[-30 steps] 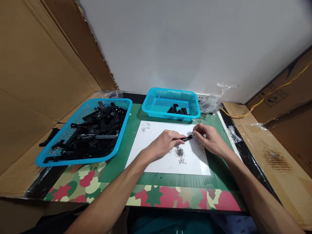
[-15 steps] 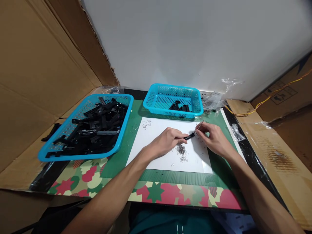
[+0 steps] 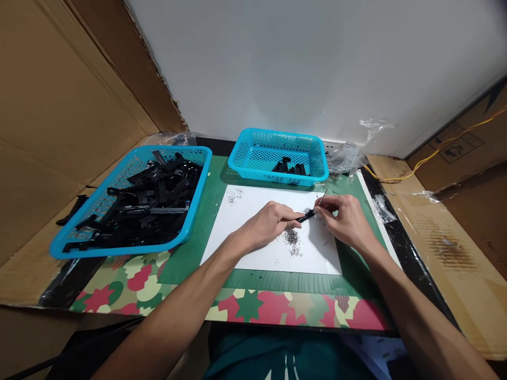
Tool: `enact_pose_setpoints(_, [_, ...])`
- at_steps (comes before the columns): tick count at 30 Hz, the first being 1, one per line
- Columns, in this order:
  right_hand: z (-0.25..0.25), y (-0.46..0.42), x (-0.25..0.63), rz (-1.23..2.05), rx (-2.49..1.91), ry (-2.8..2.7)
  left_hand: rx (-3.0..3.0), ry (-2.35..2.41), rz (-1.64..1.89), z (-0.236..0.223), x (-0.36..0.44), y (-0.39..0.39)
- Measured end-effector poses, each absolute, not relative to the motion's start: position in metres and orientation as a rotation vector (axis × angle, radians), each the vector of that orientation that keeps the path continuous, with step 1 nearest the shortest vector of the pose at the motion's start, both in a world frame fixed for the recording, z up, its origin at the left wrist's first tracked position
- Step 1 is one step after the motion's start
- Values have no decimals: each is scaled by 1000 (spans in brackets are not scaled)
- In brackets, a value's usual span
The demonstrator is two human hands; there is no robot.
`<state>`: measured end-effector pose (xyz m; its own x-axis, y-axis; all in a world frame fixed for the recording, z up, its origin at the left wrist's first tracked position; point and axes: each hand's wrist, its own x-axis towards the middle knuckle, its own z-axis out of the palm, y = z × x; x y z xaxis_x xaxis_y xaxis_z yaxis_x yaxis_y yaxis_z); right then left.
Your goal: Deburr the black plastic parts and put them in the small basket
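Note:
Over the white paper sheet (image 3: 263,198), my left hand (image 3: 266,226) is closed on a small black plastic part (image 3: 306,216) and points it to the right. My right hand (image 3: 344,217) pinches slim metal tweezers (image 3: 325,195), their upper end sticking up past the fingers. Its fingertips meet the right end of the black part; the tool's tip is hidden there. Just below, a heap of tiny bent metal pieces (image 3: 292,238), maybe wire springs, lies on the sheet. A smaller scatter of metal pieces (image 3: 232,198) sits near the sheet's upper left corner.
A large blue basket (image 3: 201,198) on the left is piled with black plastic parts (image 3: 162,190). Behind the paper, a smaller blue basket (image 3: 257,174) has several black parts in it. Cardboard (image 3: 447,237) borders the right, with clear plastic bags (image 3: 345,158) by the wall.
The camera view has shifted slightly. Both hands stay together at the black part, and the tweezers are tilted a little more upright in my right fingers.

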<state>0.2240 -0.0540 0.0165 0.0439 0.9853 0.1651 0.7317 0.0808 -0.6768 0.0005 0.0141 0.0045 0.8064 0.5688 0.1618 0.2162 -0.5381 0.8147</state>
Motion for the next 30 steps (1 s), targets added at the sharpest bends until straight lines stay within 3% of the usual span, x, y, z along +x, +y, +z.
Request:
enact_pose_setpoints(15, [17, -57, 218, 511, -1678, -1628, 1950, 708, 533, 6, 0, 11])
enact_pose_setpoints(26, [2, -61, 295, 238, -1939, -1881, 2352, 930, 1181, 40, -5, 33])
enact_pose_setpoints(30, [0, -78, 304, 188, -2007, -2028, 2485, 1204, 1089, 70, 6, 66])
